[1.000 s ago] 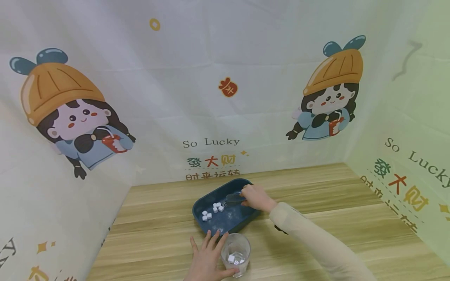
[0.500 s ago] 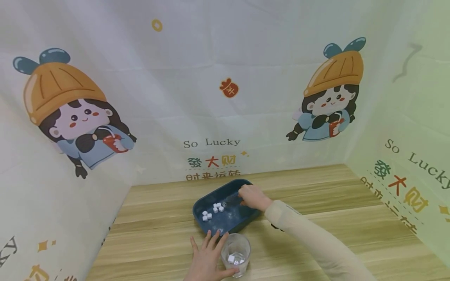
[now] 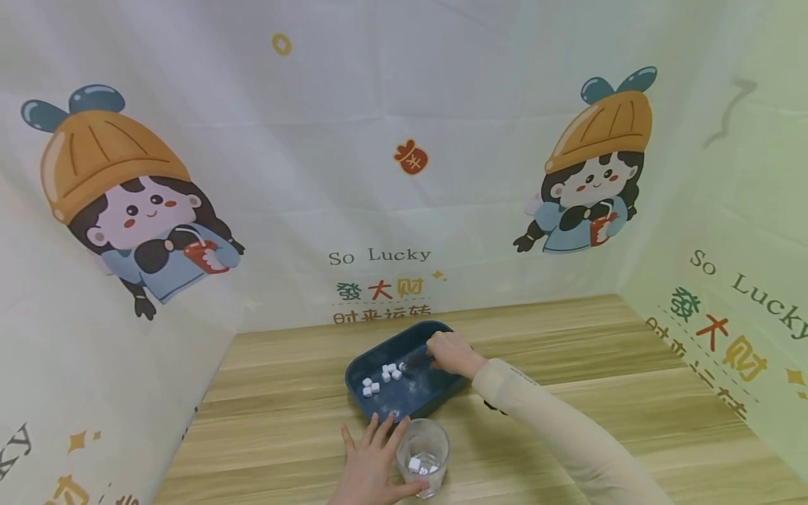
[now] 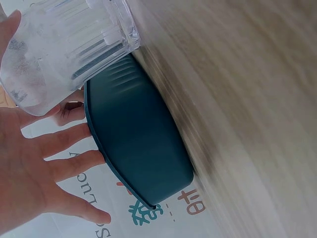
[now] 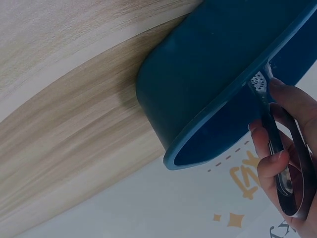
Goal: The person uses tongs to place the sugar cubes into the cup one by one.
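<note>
With my right hand (image 3: pixel 454 354) I hold metal tongs (image 5: pixel 271 131), their perforated tips down inside a dark blue rectangular basin (image 3: pixel 410 402). White cubes (image 3: pixel 391 372) lie in two small groups on the basin floor, close to the tong tips. A clear glass (image 3: pixel 435 449) containing a few cubes stands nearer to me. My left hand (image 3: pixel 371 471) spreads beside this glass, thumb across its near side and index finger along its left. Other straight fingers (image 4: pixel 74 166) of that hand reach the basin's rim in the left wrist view.
The wood-grain table (image 3: pixel 271 421) extends around the basin and glass. Printed cloth (image 3: pixel 486 210) hangs along its back and both sides. My right sleeve (image 3: pixel 549 421) crosses the table's right half.
My right hand has shifted slightly left and lower over the basin, and the tongs have turned darker and narrower in view. My left hand, the glass and the cubes stay put.
</note>
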The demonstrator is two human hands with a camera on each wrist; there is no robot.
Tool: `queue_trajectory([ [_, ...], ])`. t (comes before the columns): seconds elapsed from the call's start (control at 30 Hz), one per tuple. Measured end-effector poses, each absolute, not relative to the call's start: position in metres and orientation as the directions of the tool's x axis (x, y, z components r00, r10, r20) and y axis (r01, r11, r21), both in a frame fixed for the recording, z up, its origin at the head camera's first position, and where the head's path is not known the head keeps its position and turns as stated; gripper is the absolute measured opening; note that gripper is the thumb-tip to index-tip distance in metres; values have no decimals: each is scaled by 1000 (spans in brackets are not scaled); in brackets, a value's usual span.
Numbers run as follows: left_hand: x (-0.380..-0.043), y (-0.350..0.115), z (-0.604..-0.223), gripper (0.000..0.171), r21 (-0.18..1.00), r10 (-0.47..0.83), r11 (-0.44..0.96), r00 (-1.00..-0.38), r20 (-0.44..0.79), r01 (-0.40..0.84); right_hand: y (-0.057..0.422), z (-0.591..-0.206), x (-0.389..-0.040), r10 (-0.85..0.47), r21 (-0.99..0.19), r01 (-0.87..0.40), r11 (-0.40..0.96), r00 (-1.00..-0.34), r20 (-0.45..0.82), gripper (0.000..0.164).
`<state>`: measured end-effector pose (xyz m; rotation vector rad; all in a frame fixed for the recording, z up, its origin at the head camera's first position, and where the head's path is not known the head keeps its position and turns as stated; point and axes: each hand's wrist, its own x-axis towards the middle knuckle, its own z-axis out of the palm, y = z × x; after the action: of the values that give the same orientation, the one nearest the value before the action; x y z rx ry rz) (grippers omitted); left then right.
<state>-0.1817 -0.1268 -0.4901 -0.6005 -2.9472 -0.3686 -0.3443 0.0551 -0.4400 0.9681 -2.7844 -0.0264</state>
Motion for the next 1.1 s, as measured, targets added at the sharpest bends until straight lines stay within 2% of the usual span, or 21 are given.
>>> queue_trajectory([
  [0.53,-179,-126,-488,93,223,364,891,-916,165,395,61,-443,-345,-618,20,-625,780,-765,181,18],
  [0.67,-179,-127,-488,93,221,364,892,-916,168,395,63,-457,-361,-608,17,-613,790,-780,150,20],
  [0.7,-179,-127,-488,93,221,365,891,-915,174,397,66,-470,-374,-631,21,-639,769,-753,185,21],
  [0.8,-179,-127,-489,93,224,366,887,-911,192,404,69,-482,-385,-648,26,-657,754,-736,198,21],
  [0.9,-179,-127,-489,93,221,367,884,-905,213,411,72,-474,-375,-668,7,-689,725,-701,252,18],
  [0.93,-180,-127,-490,94,219,367,885,-905,213,411,70,-460,-362,-653,1,-672,741,-720,236,15],
  [1.1,-181,-127,-491,94,202,367,892,-908,201,405,72,-438,-340,-656,39,-670,741,-710,257,16],
])
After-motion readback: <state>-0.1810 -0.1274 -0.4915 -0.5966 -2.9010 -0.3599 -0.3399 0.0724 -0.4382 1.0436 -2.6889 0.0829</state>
